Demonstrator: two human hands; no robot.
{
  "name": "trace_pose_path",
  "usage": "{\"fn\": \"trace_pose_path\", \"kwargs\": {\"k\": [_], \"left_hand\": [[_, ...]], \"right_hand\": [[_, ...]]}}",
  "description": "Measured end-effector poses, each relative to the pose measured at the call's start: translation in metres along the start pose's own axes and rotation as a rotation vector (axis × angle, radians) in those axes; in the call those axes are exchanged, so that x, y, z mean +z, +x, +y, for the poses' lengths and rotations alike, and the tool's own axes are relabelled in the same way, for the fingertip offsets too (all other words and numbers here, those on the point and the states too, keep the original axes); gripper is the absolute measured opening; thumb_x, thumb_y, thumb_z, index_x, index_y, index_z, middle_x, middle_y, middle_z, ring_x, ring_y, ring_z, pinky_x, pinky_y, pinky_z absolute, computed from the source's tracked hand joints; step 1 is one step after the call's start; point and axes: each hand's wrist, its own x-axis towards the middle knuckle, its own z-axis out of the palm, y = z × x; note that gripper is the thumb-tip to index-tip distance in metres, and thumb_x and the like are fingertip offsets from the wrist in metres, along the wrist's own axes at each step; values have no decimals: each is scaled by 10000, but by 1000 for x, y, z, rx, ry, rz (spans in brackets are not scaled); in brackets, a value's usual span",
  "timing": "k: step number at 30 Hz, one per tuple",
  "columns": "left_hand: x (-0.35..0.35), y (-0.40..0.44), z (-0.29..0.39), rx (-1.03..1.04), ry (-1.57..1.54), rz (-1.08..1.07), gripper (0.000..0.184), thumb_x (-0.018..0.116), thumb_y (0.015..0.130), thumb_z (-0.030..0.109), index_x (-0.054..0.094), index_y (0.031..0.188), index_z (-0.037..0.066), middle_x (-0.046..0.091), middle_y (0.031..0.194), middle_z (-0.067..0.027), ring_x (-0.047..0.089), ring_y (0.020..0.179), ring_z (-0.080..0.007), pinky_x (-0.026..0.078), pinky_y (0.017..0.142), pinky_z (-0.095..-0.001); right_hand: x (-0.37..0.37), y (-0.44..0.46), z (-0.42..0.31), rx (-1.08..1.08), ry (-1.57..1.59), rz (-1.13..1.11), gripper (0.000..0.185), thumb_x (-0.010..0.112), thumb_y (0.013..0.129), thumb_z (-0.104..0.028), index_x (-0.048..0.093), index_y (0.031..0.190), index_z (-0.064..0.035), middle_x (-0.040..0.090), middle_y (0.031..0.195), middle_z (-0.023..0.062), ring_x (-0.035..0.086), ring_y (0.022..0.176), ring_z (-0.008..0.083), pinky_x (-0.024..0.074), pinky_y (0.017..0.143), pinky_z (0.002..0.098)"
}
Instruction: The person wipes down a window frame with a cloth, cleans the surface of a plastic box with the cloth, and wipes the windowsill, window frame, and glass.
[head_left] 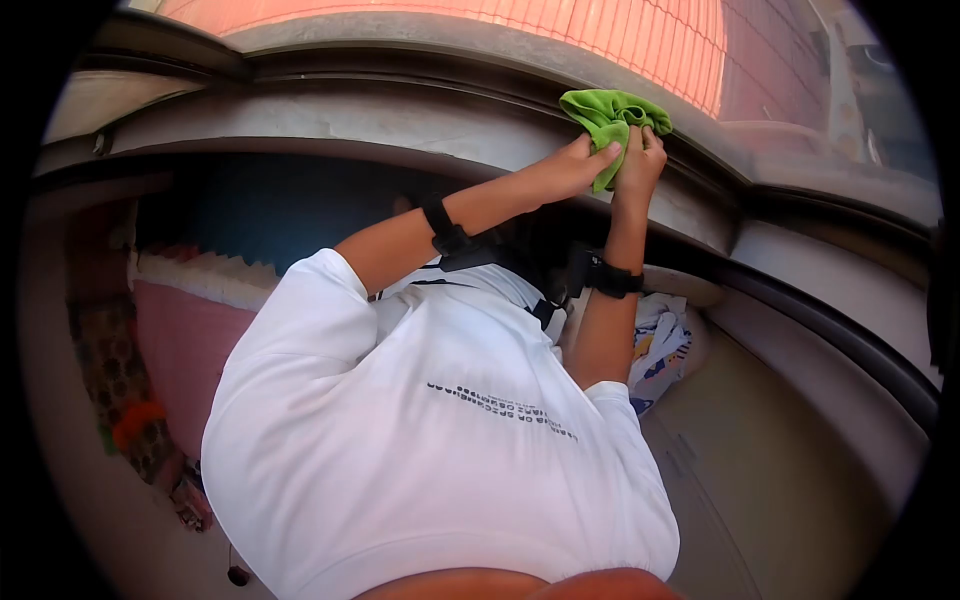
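A bunched green cloth [608, 110] is held between both hands at the window frame [500, 90], right of the view's centre. My left hand [585, 165] pinches the cloth's lower left part, its thumb pointing right. Close beside it, my right hand [642, 160] has its fingers closed on the cloth's lower right side. The cloth hangs over the edge of the sill [380, 125], its upper folds against the dark track. Each forearm wears a black strap with a small device.
Beyond the glass lies a reddish ribbed roof [560, 35]. A dark rail [830, 330] curves down the right side. Patterned white fabric [660, 345] lies below my right forearm. A pink cover [185, 350] with a ruffled edge is at the left.
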Motion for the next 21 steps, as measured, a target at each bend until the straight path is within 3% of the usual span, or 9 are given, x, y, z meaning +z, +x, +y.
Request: {"fn": "trace_pose_path", "kwargs": {"k": [1,3,5,6,8,11,16,18,21], "left_hand": [[-22,-8,4,-11,181,-5,611,457,1038,534,425,1448,83,572,1285,-78,532,1151,-144,419,1008,-306],[-63,-30,6,-31,168,-48,625,478,1041,505,386,1471,60,554,1323,-110,517,1194,-153,408,1017,-290],[-78,-42,-9,236,137,85,584,481,1064,405,325,1528,87,512,1395,-121,489,1251,-180,400,1048,-324],[-98,-52,-10,239,128,73,584,481,1064,405,325,1528,87,512,1395,-121,489,1251,-180,400,1048,-324],[-128,-70,-14,515,113,269,587,479,1065,336,269,1567,116,513,1413,-199,508,1282,-256,405,1059,-361],[-174,-102,-11,451,147,262,568,464,1074,300,244,1589,209,501,1424,-155,507,1266,-221,407,1053,-346],[-250,-142,-10,410,32,319,548,489,1057,237,297,1570,221,512,1397,-103,509,1229,-165,420,1028,-310],[-256,-149,-4,363,-100,368,546,508,1024,172,348,1545,216,541,1351,-80,515,1202,-136,436,1002,-297],[-254,-145,0,260,-257,343,519,545,978,222,417,1479,184,557,1311,-67,546,1173,-153,451,997,-333]], "right_hand": [[17,-9,-14,26,115,-37,365,605,890,-212,660,1048,112,601,1095,261,606,1013,385,454,942,421],[53,-29,-40,28,68,-20,350,607,880,-191,660,1028,121,602,1070,254,604,989,363,455,927,404],[75,-41,-44,-2,68,-75,342,615,872,-188,667,1028,112,600,1080,259,606,1022,370,460,935,403],[96,-52,-59,-5,55,-67,342,615,872,-188,667,1028,112,600,1080,259,606,1022,370,460,935,403],[131,-70,-79,-34,2,-135,321,616,867,-178,676,1025,95,588,1128,262,599,1075,388,461,959,410],[181,-96,-94,-49,86,-238,296,604,870,-159,683,1031,77,566,1201,266,581,1126,410,458,988,423],[257,-132,-119,-215,63,-353,316,582,871,-131,662,1109,61,535,1266,281,557,1157,442,439,1019,451],[260,-136,-123,-212,50,-389,329,586,875,-142,655,1127,58,532,1270,278,555,1161,439,438,1019,447],[246,-140,-131,-188,38,-399,371,590,883,-165,629,1187,44,533,1254,270,559,1151,429,442,1009,442]]}}
